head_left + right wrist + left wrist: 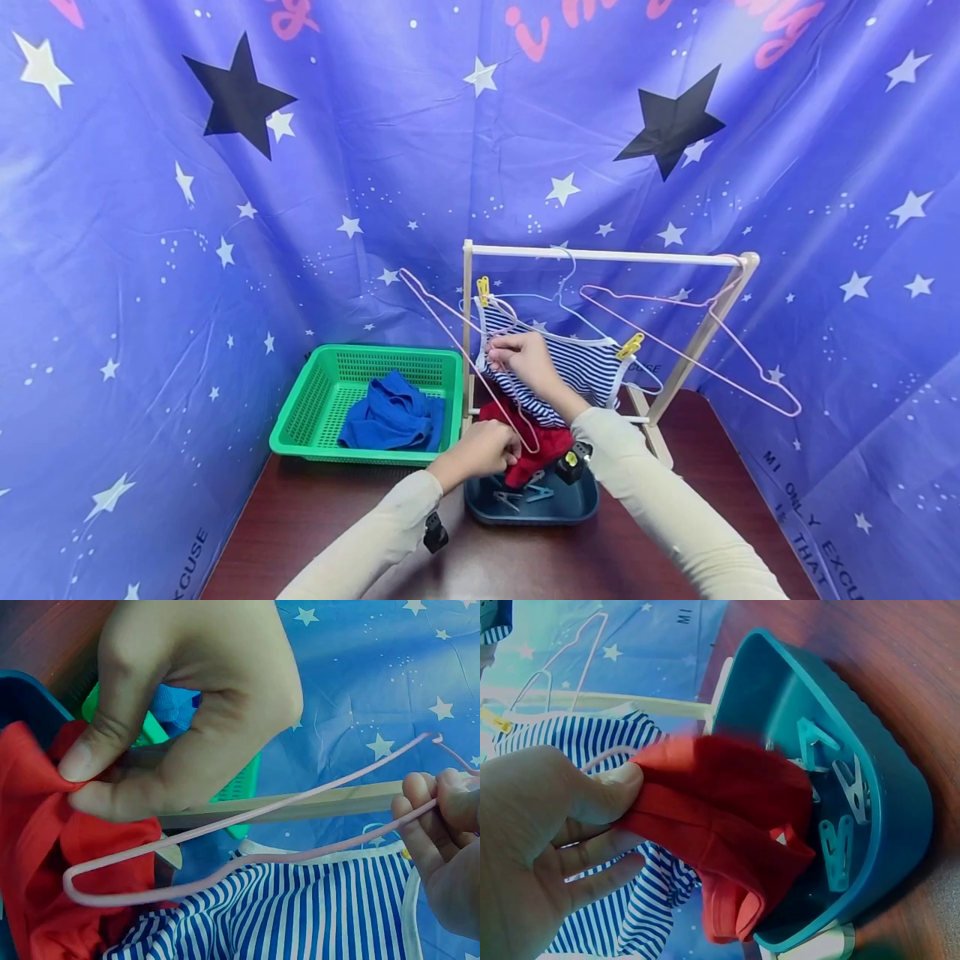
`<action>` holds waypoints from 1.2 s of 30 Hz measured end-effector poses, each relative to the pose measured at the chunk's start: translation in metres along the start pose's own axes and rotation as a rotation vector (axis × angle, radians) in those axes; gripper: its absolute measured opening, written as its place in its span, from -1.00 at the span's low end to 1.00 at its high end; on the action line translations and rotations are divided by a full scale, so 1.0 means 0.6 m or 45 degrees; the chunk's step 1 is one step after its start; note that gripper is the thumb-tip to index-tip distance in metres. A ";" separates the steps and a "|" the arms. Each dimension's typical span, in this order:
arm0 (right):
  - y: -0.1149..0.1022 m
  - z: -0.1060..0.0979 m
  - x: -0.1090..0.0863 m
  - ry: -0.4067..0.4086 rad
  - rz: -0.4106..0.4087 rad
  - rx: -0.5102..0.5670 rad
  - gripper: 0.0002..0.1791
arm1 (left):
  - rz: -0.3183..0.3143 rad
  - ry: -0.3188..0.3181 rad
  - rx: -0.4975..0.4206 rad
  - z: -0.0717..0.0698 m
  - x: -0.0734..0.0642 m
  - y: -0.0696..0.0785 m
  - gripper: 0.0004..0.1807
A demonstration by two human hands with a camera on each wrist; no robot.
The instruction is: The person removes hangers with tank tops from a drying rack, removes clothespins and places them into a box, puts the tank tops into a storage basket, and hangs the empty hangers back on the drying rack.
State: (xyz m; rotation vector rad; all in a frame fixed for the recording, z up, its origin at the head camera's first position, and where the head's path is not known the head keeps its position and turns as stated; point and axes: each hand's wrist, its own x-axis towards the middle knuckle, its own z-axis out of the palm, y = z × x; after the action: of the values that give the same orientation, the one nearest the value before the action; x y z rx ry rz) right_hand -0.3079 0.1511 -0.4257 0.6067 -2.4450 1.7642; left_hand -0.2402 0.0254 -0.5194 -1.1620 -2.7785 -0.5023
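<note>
My left hand (480, 454) pinches a red garment (720, 802) between thumb and fingers, low over a dark blue-green basin (532, 518). Above and to its right, my right hand (528, 362) holds a thin pink hanger (127, 898), tilted so one end reaches down in front of the red cloth. Part of the garment hangs into the basin among several clothespins (836, 851). Just behind both hands, a blue-and-white striped top (577, 358) hangs from a light blue hanger (573, 271), held by yellow clips (630, 346).
The hanging rack's white bar (637, 255) runs behind the hands. At its right end hangs another pink hanger (795, 408) without clothing. Left of the rack stands a green basket (360, 456) with a blue garment (393, 412) inside. A star-patterned curtain (420, 167) surrounds the brown table (322, 533).
</note>
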 end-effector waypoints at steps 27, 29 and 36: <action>0.069 -0.047 -0.045 -0.253 0.130 -0.307 -0.92 | -0.350 0.412 -0.173 -0.082 -0.003 -0.053 -0.92; 0.071 -0.048 -0.047 -0.260 0.148 -0.304 -0.92 | -0.358 0.447 -0.180 -0.088 -0.002 -0.055 -0.91; 0.077 -0.051 -0.052 -0.263 0.166 -0.308 -0.90 | -0.396 0.547 -0.255 -0.111 0.001 -0.057 -0.92</action>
State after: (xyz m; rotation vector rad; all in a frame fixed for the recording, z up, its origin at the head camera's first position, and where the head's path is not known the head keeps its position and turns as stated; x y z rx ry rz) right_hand -0.3007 0.2002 -0.4656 0.6467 -2.8414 1.4768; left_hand -0.2679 -0.0186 -0.4659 -0.5536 -2.5695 -0.9507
